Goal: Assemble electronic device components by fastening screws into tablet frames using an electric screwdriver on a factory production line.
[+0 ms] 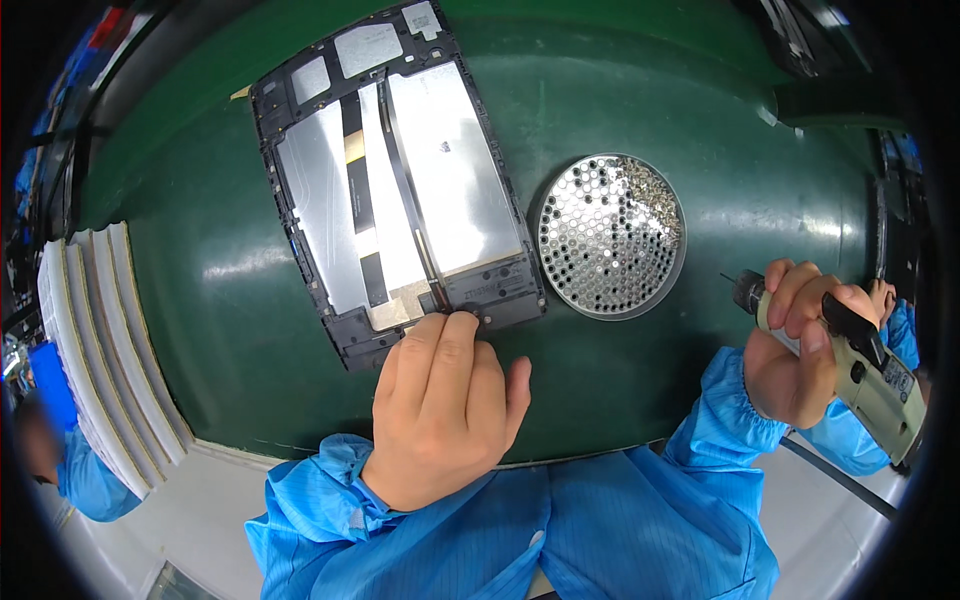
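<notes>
A tablet housing (445, 150) with a black frame, silver plates and dark ribbon cables lies slightly tilted on the green mat. The fingertips of my left hand (445, 410) rest on its near edge. Those fingers are stretched out side by side, with the thumb apart, and grip nothing. At the right, my right hand (800, 340) is wrapped round a pale electric screwdriver (880, 395) with a black switch lever. Its thin bit points left, in the air. Between the hands, farther back, sits a round screw tray (590, 240) full of holes, with small screws heaped at its far right.
The green work mat (420, 35) covers the bench. At the left edge stands a stack of white, ridged boards (115, 340). Another person's blue sleeve (95, 480) shows at the far left, and another person's hand (882, 300) behind the screwdriver at the right.
</notes>
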`<action>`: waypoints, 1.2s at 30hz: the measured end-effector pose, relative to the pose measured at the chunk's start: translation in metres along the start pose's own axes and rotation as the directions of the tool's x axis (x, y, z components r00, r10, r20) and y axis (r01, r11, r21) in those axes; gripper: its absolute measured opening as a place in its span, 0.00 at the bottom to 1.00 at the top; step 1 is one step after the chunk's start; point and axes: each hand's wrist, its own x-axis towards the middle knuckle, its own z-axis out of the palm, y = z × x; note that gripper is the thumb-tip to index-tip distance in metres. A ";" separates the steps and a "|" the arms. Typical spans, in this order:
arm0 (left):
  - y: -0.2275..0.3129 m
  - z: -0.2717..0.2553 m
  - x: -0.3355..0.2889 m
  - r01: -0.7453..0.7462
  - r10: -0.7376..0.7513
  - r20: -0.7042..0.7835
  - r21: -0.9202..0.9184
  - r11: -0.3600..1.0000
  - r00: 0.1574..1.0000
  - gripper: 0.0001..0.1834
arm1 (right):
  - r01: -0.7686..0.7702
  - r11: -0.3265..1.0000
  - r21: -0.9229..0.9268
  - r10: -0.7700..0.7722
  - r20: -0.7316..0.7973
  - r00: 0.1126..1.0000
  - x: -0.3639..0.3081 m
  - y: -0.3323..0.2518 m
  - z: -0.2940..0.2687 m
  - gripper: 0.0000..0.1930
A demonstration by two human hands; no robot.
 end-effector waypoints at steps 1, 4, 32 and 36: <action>0.001 -0.001 0.000 -0.001 0.001 0.005 0.016 1.000 1.000 0.13 | 0.005 1.000 -0.003 -0.005 -0.001 1.000 0.001 0.000 0.001 0.19; 0.001 -0.003 0.004 0.032 -0.032 -0.001 -0.005 0.999 0.999 0.12 | 0.007 1.000 -0.004 -0.007 0.001 1.000 0.000 0.000 -0.001 0.19; -0.184 0.001 0.137 -0.054 0.078 -0.168 0.141 0.989 0.983 0.18 | 0.022 0.999 0.027 -0.014 -0.258 0.966 0.001 0.006 0.009 0.18; -0.218 -0.006 0.175 -0.017 0.022 -0.050 0.108 0.994 0.999 0.19 | 0.011 1.000 0.029 -0.001 -0.310 0.951 -0.001 0.010 0.006 0.17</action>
